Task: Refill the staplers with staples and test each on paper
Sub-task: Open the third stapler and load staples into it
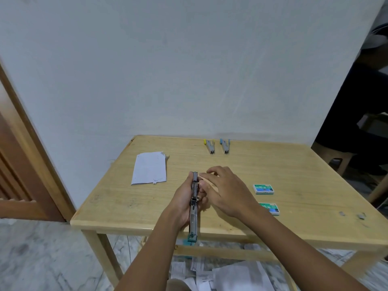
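Note:
My left hand (183, 203) grips an opened metal stapler (194, 203) with a teal end, held lengthwise above the near part of the wooden table (304, 164). My right hand (225, 191) is beside it, its fingertips at the stapler's far end; whether they pinch staples is hidden. Two more staplers lie at the far edge, one with yellow trim (210, 146) and one with blue trim (225, 146). Two green staple boxes (263, 189) (271, 208) sit to the right of my hands. A stack of white paper (149, 168) lies at the left.
Two small grey bits (361, 215) lie near the table's right front corner. Loose papers (241, 276) cover the floor under the table. A wooden door frame (31, 148) stands at the left and a plastic stool (338, 158) at the right.

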`<state>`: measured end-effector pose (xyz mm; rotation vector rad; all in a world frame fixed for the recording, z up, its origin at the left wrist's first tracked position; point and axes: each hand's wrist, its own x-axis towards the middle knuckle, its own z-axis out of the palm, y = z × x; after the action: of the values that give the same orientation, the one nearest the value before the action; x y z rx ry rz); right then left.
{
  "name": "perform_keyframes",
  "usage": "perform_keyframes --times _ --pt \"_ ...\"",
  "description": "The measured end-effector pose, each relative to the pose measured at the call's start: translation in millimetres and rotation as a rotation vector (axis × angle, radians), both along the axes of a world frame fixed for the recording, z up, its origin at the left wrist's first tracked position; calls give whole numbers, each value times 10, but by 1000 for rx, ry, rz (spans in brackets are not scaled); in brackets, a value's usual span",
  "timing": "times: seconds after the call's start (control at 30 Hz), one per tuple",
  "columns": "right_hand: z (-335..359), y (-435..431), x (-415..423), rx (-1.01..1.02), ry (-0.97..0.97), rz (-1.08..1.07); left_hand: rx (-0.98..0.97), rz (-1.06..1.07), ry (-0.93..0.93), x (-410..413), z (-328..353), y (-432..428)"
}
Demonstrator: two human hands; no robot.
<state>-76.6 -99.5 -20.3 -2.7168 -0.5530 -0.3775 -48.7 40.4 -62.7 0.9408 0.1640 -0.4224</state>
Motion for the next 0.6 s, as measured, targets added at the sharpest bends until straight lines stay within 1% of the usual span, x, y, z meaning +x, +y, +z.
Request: perform_keyframes --times 0.1,0.17,0.3,0.47,0.53,0.6 --pt "-50 -3 -92 255 99 96 -3 -6 12 10 -20 17" --pt "-95 12 -149 341 117 186 -5 15 27 10 -17 32" --pt "-148 50 -184 418 38 200 -22 39 50 14 3 15" --pt "-202 109 -101 510 -32 93 33 14 -4 -1 -19 9" --pt "-195 148 -40 513 -44 47 46 1 -8 16 -43 11" --pt "-175 184 20 462 -15 2 40 -9 -5 22 -41 7"
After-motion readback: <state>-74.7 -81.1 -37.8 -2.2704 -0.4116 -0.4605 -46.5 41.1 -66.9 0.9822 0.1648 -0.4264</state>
